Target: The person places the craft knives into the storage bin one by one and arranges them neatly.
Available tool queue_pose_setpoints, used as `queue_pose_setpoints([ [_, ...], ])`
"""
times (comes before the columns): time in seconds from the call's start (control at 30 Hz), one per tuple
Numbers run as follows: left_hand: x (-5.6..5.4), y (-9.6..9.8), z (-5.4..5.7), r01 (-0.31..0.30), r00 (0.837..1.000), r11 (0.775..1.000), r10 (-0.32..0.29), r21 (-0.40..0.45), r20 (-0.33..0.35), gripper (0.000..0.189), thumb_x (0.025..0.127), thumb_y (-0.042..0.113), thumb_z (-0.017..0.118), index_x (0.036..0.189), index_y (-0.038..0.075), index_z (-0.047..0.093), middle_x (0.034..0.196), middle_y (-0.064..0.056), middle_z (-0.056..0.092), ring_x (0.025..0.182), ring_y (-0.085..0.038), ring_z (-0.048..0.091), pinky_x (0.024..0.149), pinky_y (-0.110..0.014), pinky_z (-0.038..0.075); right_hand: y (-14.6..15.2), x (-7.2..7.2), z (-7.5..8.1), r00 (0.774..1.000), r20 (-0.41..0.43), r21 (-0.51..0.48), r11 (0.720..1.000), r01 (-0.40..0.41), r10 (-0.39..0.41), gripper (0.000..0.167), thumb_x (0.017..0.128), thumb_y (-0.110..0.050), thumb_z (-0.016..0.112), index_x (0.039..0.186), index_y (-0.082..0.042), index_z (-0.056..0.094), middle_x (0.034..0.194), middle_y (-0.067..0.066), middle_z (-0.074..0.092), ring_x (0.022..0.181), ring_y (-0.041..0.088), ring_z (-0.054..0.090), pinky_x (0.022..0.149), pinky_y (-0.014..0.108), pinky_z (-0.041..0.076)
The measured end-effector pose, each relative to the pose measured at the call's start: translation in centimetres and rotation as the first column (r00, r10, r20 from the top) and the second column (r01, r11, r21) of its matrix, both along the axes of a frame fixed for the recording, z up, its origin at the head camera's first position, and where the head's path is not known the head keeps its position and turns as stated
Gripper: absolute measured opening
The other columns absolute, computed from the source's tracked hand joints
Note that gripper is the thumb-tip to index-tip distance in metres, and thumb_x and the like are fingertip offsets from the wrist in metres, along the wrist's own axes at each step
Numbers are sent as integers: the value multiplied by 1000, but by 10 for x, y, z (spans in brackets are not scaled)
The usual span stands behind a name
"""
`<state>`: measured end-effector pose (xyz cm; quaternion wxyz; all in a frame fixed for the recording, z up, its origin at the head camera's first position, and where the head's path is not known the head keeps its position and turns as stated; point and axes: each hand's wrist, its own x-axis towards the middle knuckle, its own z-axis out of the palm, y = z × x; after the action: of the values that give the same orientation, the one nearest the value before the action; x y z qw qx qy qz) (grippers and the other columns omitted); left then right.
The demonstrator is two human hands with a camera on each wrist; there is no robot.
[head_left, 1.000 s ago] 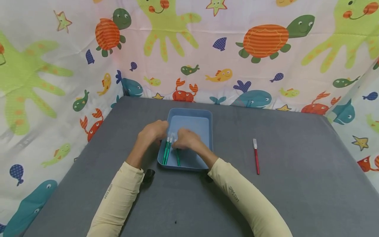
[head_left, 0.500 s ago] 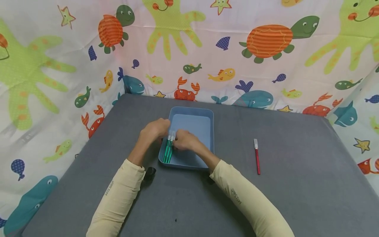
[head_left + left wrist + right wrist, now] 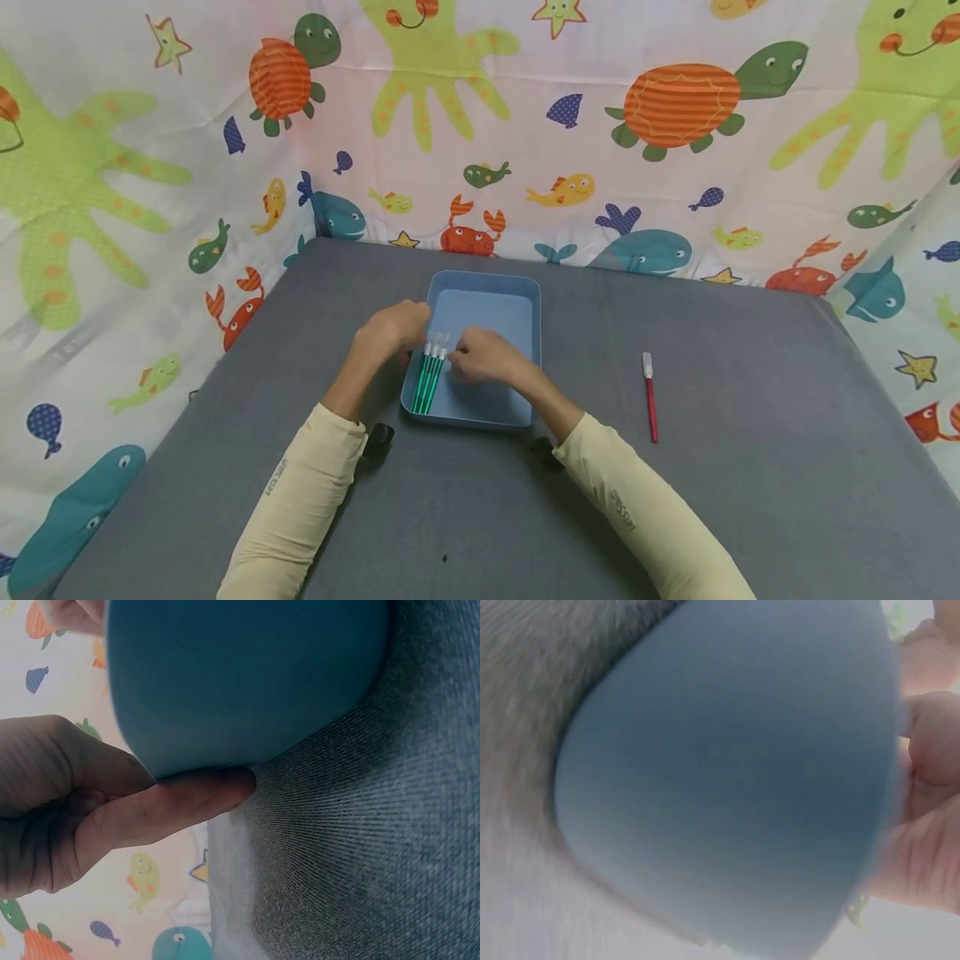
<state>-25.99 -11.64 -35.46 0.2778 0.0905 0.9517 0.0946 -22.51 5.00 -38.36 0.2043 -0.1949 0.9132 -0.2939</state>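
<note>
A shallow blue tray (image 3: 517, 321) lies on the grey cloth. Inside it, along the left side, several green pens (image 3: 429, 379) with whitish caps lie side by side. My left hand (image 3: 392, 329) grips the tray's left wall, with a finger against the outside in the left wrist view. My right hand (image 3: 483, 354) is over the tray, just right of the pens' capped ends, its fingers loosely bent with nothing seen in them. In the right wrist view the tray's wall hides part of these fingers.
A red pen (image 3: 651, 400) with a white cap lies on the grey cloth (image 3: 735, 467) to the right of the tray. Behind and at both sides hangs a white curtain (image 3: 525, 225) printed with sea animals.
The right hand has set a green pen beside the others, let go and drawn back slightly to the right. The left hand keeps its hold on the tray.
</note>
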Motion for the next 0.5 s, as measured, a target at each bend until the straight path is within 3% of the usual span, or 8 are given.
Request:
queue_pose_setpoints([
  [0.13, 1, 2, 1, -6, 1000, 1000, 6, -13, -9, 29, 104, 1, 58, 132, -3, 59, 110, -18, 69, 85, -22, 70, 63, -29, 58, 19, 6, 16, 999, -32, 3, 1000, 18, -18, 33, 108, -18, 54, 104, 3, 78, 79, 6, 68, 64, 11, 53, 60, 23, 42],
  [0.23, 2, 2, -1, -5, 1000, 1000, 4, -10, -25, 30, 102, -1, 59, 132, -3, 59, 111, -18, 68, 87, -23, 69, 65, -30, 59, 38, 13, 28, 997, -52, -19, 999, 49, -50, 33, 108, -20, 54, 109, 3, 77, 87, 12, 71, 68, 11, 54, 63, 24, 42],
  [0.37, 4, 1, -3, 14, 998, 1000, -14, -6, -55, 27, 102, -1, 59, 129, -3, 60, 110, -18, 68, 88, -23, 68, 68, -32, 60, 66, 23, 39, 989, -106, -53, 994, 101, -106, 31, 107, -21, 56, 110, 1, 77, 92, 13, 74, 74, 14, 59, 66, 26, 45],
  [0.5, 6, 1, -3, 11, 998, 1000, -11, -5, -67, 26, 102, 2, 60, 128, -3, 61, 108, -17, 68, 89, -24, 68, 71, -33, 60, 96, 28, 47, 977, -151, -55, 988, 143, -150, 29, 106, -21, 57, 97, -2, 77, 75, 6, 63, 70, 17, 55, 63, 29, 42],
])
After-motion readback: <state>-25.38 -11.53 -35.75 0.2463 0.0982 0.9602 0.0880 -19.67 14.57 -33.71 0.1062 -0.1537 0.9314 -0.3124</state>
